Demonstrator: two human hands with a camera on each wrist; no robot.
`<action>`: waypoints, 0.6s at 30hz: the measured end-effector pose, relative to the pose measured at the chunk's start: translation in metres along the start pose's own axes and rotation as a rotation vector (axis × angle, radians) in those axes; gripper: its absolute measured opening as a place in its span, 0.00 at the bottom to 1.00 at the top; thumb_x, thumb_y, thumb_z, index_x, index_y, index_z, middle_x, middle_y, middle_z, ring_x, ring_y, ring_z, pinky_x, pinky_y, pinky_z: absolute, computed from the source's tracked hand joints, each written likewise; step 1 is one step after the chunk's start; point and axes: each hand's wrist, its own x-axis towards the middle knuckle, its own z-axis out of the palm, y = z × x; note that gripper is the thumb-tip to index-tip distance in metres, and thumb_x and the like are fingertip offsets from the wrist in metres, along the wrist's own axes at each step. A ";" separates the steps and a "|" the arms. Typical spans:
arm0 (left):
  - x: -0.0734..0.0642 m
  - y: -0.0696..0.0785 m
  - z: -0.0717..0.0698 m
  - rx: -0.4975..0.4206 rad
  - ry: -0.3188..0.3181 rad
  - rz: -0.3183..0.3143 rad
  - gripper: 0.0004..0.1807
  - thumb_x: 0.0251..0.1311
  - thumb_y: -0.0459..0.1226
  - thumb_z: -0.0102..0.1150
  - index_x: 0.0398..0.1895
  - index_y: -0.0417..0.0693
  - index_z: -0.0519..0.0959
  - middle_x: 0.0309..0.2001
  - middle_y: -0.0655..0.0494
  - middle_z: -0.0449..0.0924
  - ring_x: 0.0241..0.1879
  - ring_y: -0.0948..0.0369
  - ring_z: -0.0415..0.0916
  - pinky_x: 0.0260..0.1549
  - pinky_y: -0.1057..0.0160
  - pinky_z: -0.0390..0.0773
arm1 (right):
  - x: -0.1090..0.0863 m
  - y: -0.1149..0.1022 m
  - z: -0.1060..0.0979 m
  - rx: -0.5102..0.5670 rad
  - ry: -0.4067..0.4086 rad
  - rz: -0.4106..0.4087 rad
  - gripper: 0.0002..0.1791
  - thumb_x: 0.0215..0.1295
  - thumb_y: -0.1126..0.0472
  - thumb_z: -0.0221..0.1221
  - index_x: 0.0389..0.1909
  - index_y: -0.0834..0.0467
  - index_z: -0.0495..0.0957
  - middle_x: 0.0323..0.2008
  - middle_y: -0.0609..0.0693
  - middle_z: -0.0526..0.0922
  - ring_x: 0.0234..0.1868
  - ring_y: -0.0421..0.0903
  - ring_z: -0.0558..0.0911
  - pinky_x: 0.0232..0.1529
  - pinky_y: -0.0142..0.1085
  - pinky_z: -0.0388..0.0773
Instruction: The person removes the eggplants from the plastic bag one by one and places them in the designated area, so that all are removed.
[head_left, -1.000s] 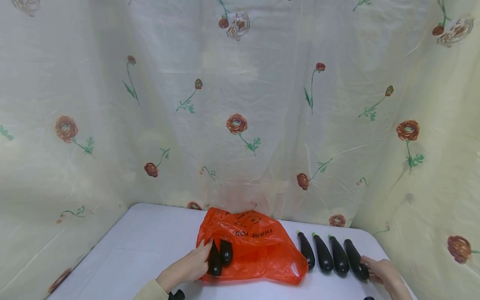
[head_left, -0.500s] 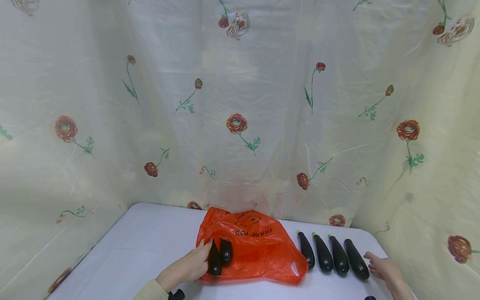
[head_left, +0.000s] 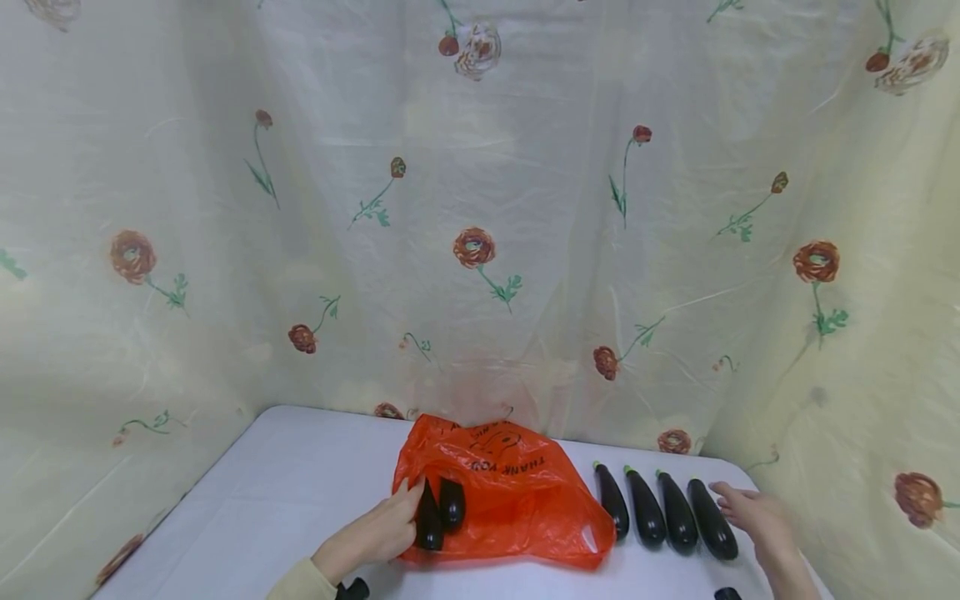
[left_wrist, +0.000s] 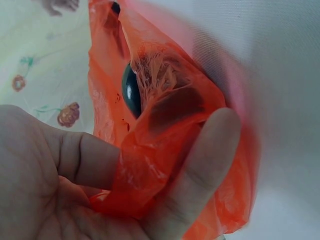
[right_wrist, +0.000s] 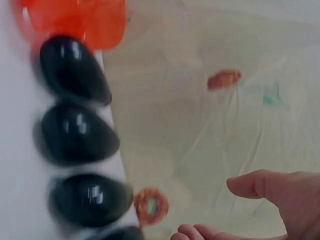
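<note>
A red plastic bag (head_left: 525,521) with black THANK YOU print lies on the white table. My left hand (head_left: 390,527) holds the bag at its left mouth; in the left wrist view the red film runs between thumb and finger. Two dark eggplants show at the mouth, a left one (head_left: 429,523) beside my fingers and a right one (head_left: 452,505). To the right of the bag, several eggplants lie in a row, green stem ends away from me. My right hand (head_left: 761,518), fingers loosely extended and holding nothing, is beside the upper part of the rightmost eggplant (head_left: 711,521).
The white table (head_left: 300,483) is backed by a flower-printed curtain (head_left: 525,333) that also hangs along both sides. The row's leftmost eggplant (head_left: 613,504) lies against the bag's right edge. Dark wrist devices show at the bottom of the head view.
My right hand has left the lower end of the rightmost eggplant, drawn off to the right, then moved up along it toward its stem end. My left hand and the bag have stayed put.
</note>
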 end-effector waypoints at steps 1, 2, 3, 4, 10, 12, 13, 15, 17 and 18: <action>0.000 0.000 0.000 0.003 0.001 0.002 0.38 0.57 0.30 0.48 0.74 0.34 0.52 0.74 0.32 0.46 0.47 0.49 0.72 0.37 0.53 0.76 | -0.005 -0.009 0.004 -0.014 -0.006 -0.004 0.45 0.63 0.44 0.56 0.58 0.85 0.63 0.37 0.67 0.84 0.32 0.42 0.83 0.39 0.35 0.82; -0.001 0.000 0.000 0.001 0.001 0.004 0.38 0.57 0.30 0.48 0.74 0.35 0.52 0.74 0.32 0.46 0.47 0.49 0.72 0.35 0.54 0.76 | -0.013 -0.020 0.009 -0.010 -0.004 -0.015 0.42 0.64 0.47 0.55 0.56 0.85 0.65 0.38 0.68 0.84 0.32 0.44 0.84 0.38 0.35 0.82; -0.001 0.000 0.000 -0.004 0.000 0.006 0.38 0.58 0.30 0.48 0.74 0.34 0.51 0.74 0.32 0.46 0.46 0.49 0.72 0.33 0.54 0.76 | -0.014 -0.025 0.013 -0.001 -0.007 -0.027 0.40 0.64 0.48 0.56 0.55 0.85 0.66 0.37 0.67 0.85 0.31 0.42 0.83 0.36 0.34 0.82; -0.001 0.000 0.000 -0.011 -0.001 0.008 0.38 0.58 0.30 0.47 0.74 0.35 0.51 0.74 0.32 0.46 0.45 0.49 0.73 0.31 0.55 0.76 | -0.014 -0.028 0.017 0.001 -0.015 -0.032 0.40 0.63 0.48 0.57 0.55 0.84 0.67 0.36 0.66 0.85 0.32 0.43 0.84 0.38 0.36 0.82; -0.003 -0.005 0.003 -0.028 -0.007 0.033 0.38 0.59 0.31 0.47 0.74 0.36 0.51 0.74 0.32 0.47 0.42 0.49 0.75 0.27 0.55 0.76 | -0.030 -0.054 0.048 -0.003 -0.104 -0.095 0.33 0.66 0.54 0.53 0.54 0.83 0.68 0.40 0.66 0.85 0.33 0.40 0.83 0.38 0.34 0.82; -0.003 -0.005 0.003 -0.017 -0.011 0.035 0.38 0.59 0.31 0.48 0.74 0.36 0.52 0.74 0.33 0.48 0.44 0.50 0.74 0.31 0.56 0.75 | -0.035 -0.062 0.058 -0.006 -0.133 -0.101 0.31 0.67 0.56 0.52 0.54 0.83 0.68 0.41 0.67 0.84 0.34 0.41 0.83 0.40 0.35 0.82; -0.002 -0.005 0.003 -0.027 -0.014 0.031 0.38 0.59 0.31 0.48 0.74 0.36 0.51 0.74 0.33 0.48 0.43 0.51 0.74 0.29 0.56 0.75 | -0.036 -0.066 0.063 -0.005 -0.146 -0.096 0.31 0.68 0.56 0.51 0.54 0.83 0.68 0.41 0.68 0.84 0.35 0.42 0.84 0.43 0.37 0.82; -0.002 -0.004 0.002 -0.029 -0.013 0.029 0.38 0.59 0.32 0.48 0.74 0.36 0.51 0.73 0.34 0.50 0.40 0.52 0.74 0.28 0.56 0.75 | -0.038 -0.073 0.074 -0.012 -0.171 -0.099 0.29 0.69 0.56 0.50 0.55 0.82 0.69 0.45 0.69 0.83 0.39 0.47 0.84 0.46 0.40 0.81; -0.002 -0.004 0.000 -0.039 -0.011 0.031 0.38 0.60 0.32 0.48 0.75 0.36 0.50 0.73 0.34 0.50 0.35 0.53 0.75 0.25 0.56 0.75 | -0.041 -0.082 0.085 -0.014 -0.187 -0.088 0.29 0.69 0.56 0.50 0.55 0.80 0.70 0.47 0.70 0.82 0.43 0.52 0.84 0.48 0.42 0.81; -0.002 -0.003 0.000 -0.028 -0.004 0.040 0.38 0.60 0.33 0.48 0.75 0.36 0.50 0.73 0.34 0.50 0.36 0.53 0.76 0.25 0.56 0.75 | -0.043 -0.086 0.091 -0.014 -0.193 -0.074 0.28 0.68 0.55 0.51 0.55 0.79 0.71 0.47 0.69 0.81 0.43 0.52 0.83 0.48 0.42 0.81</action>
